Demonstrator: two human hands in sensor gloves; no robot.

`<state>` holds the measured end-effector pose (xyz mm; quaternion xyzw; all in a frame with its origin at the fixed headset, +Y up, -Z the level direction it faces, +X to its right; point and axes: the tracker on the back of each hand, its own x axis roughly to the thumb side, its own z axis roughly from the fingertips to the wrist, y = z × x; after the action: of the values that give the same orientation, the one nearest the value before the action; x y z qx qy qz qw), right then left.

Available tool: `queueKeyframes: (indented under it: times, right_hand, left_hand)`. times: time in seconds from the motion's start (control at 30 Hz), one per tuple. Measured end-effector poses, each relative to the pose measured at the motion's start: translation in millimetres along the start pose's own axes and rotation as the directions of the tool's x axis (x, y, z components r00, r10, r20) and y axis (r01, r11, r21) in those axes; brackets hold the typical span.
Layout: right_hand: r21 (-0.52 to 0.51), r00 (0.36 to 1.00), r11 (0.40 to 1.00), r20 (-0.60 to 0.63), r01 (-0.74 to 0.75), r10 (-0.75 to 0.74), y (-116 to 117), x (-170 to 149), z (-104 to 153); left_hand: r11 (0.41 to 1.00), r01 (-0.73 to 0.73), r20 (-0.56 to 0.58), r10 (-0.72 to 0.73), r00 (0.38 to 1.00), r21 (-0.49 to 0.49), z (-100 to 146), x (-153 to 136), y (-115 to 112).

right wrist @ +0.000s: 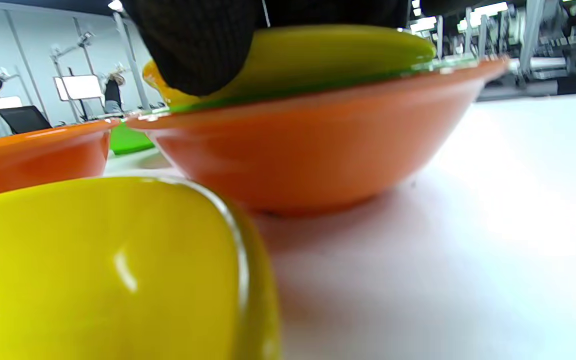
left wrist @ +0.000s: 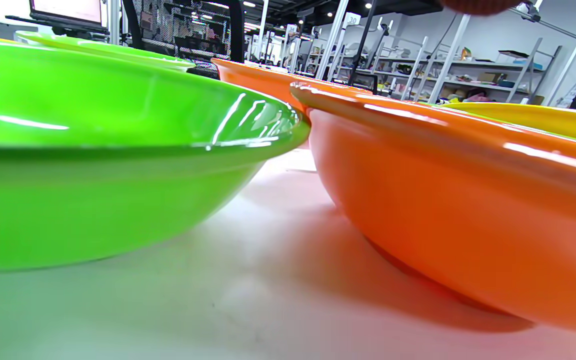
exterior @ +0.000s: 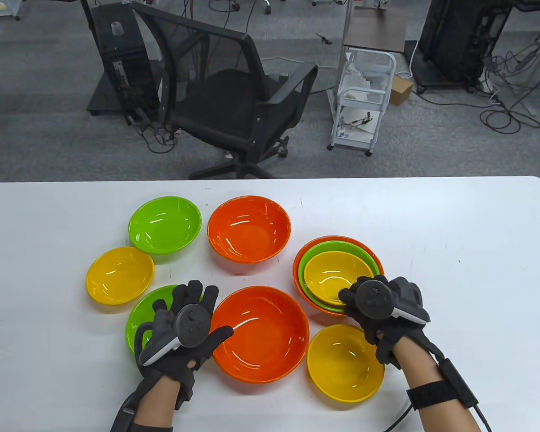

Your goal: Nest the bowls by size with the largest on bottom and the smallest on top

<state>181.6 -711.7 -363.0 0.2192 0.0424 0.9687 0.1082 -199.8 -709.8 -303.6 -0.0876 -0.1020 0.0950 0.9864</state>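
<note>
Likely robotics lab: office chair (exterior: 234, 103), equipment cart (exterior: 362, 103), floor cables (exterior: 504, 112), shelving racks (left wrist: 468, 75).

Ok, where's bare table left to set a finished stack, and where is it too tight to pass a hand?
Free: the table right of the nested stack, the strip left of the far green bowl and small yellow bowl, and the near edge between the wrists. Crowded: the middle, where the near orange bowl nearly meets the near green bowl and near yellow bowl.
</note>
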Motion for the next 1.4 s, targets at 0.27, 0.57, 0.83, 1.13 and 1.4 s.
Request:
queueKeyframes:
  times: [0.27,0.57,0.83,1.13,1.4]
  right_hand:
    - [0.042,0.999,0.999,-0.027,0.024,-0.023,2.4,-2.7,-1.3]
    - [0.037,0.999,0.999,-0.021,0.028,-0.027,3.5,-2.3,-0.9]
    - [-0.082,0.998,0.995,-0.011,0.055,-0.056,-15.1,-4.2,12.4]
    - [-0.158,0.997,0.984,0.009,0.082,-0.082,-16.2,-12.0,36.8]
    - [-0.177,0.994,0.978,-0.001,0.110,-0.112,-15.7,-17.8,44.2]
  left_hand:
    - [1.000,-0.015,-0.006,0.015,1.000,0.006,0.7,-2.7,1.0]
    - [0.999,-0.044,-0.028,0.045,0.999,0.024,2.9,-11.8,6.6]
    - [0.992,-0.094,-0.071,0.100,0.992,0.079,10.3,-31.2,19.0]
    - [0.971,-0.148,-0.211,0.187,0.959,0.188,26.3,-65.5,33.9]
    - [0.947,-0.264,-0.465,0.321,0.825,0.184,36.6,-114.5,29.3]
